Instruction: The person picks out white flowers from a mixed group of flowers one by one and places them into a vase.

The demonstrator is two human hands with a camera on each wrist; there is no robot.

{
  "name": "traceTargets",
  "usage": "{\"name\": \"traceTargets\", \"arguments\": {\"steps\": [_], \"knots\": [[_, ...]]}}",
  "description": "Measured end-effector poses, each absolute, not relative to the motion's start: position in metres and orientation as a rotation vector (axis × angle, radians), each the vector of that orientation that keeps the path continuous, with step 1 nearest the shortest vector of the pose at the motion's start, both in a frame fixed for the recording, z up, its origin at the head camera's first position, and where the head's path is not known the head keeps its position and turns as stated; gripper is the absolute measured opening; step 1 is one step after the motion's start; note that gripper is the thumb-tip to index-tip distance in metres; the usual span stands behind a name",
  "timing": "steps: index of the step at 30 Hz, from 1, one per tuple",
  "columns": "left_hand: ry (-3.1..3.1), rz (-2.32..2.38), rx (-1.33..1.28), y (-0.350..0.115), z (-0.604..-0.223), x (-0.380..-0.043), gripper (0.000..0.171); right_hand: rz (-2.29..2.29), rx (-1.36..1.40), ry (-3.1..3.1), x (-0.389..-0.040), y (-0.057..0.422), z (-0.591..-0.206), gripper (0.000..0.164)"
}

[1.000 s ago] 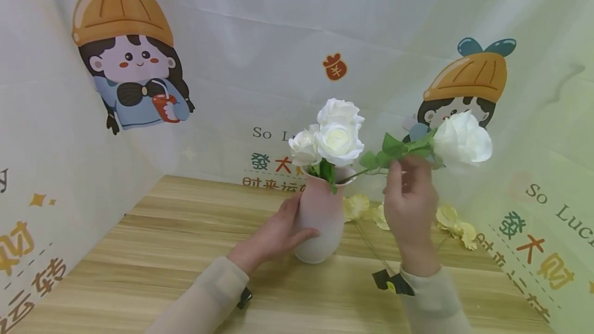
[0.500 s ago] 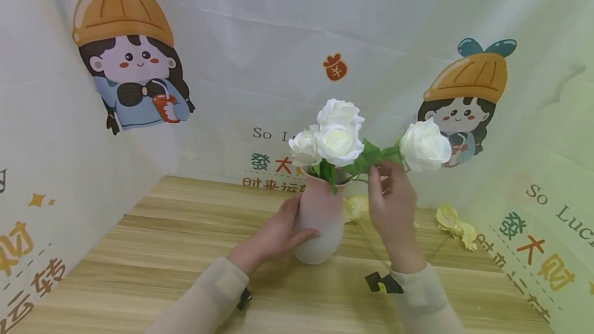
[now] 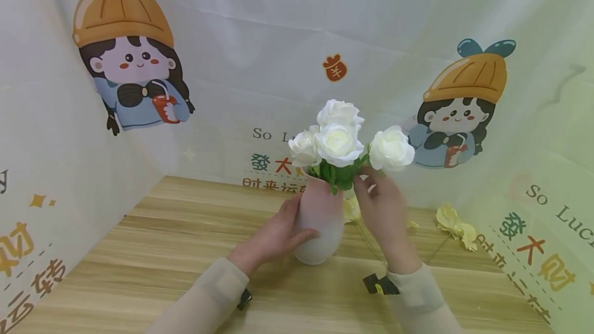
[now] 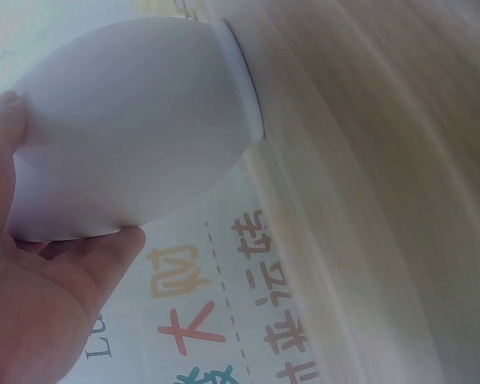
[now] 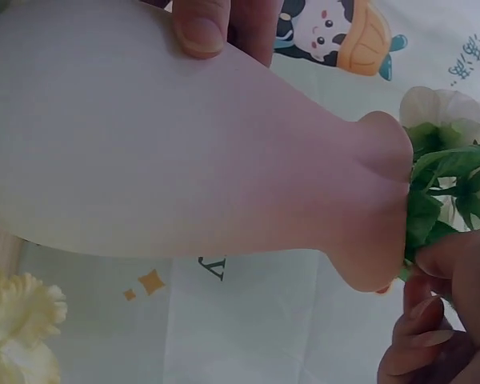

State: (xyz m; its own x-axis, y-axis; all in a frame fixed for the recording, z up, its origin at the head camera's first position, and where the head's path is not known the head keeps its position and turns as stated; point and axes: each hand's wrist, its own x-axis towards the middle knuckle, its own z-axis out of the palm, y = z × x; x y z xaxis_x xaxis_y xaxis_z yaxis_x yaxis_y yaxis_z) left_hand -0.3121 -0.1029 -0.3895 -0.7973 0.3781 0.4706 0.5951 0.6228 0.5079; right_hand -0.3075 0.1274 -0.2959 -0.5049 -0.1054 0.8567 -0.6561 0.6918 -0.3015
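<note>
A pink-and-white vase [image 3: 320, 218] stands upright on the wooden table. My left hand [image 3: 278, 233] grips it from the left, thumb across the front; in the left wrist view the fingers curl round the pale body [image 4: 136, 128]. Several white roses [image 3: 340, 143] with green leaves stand in the vase's mouth. Just right of the rim, my right hand [image 3: 382, 210] pinches the stem of another white rose [image 3: 392, 148], whose bloom leans to the right. Its lower stem is hidden by leaves and the rim. In the right wrist view, thumb and fingers [image 5: 440, 260] meet beside the flared rim [image 5: 376, 200].
Yellow flowers [image 3: 457, 228] lie on the table [image 3: 185, 251] at the back right, and another yellow flower [image 3: 352, 210] lies behind the vase, its stem running towards the right wrist. A printed cloth backdrop [image 3: 260, 66] encloses the table's back and sides.
My right hand has moved left towards the vase, bringing the white rose closer to the others, its stem sliding deeper into the mouth. The left hand and vase have stayed still.
</note>
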Motion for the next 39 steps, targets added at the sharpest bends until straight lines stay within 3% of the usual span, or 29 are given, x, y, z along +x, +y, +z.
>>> {"name": "traceTargets", "arguments": {"steps": [16, 22, 25, 33, 39], "knots": [[-2.507, -0.974, -0.814, -0.102, -0.389, -0.311, 0.092, 0.924, 0.471, -1.955, -0.306, 0.130, -0.295, 0.021], [-2.508, -0.982, -0.806, -0.102, -0.388, -0.310, 0.091, 1.116, 0.506, -1.763, -0.305, 0.135, -0.292, 0.066], [-2.507, -0.982, -0.801, -0.102, -0.389, -0.310, 0.090, 1.110, 0.606, -1.675, -0.303, 0.135, -0.288, 0.077], [-2.508, -0.973, -0.797, -0.103, -0.390, -0.311, 0.090, 0.915, 0.674, -1.705, -0.302, 0.132, -0.289, 0.053], [-2.528, -0.965, -0.788, -0.103, -0.391, -0.311, 0.091, 0.862, 0.657, -1.814, -0.306, 0.131, -0.293, 0.050]]}}
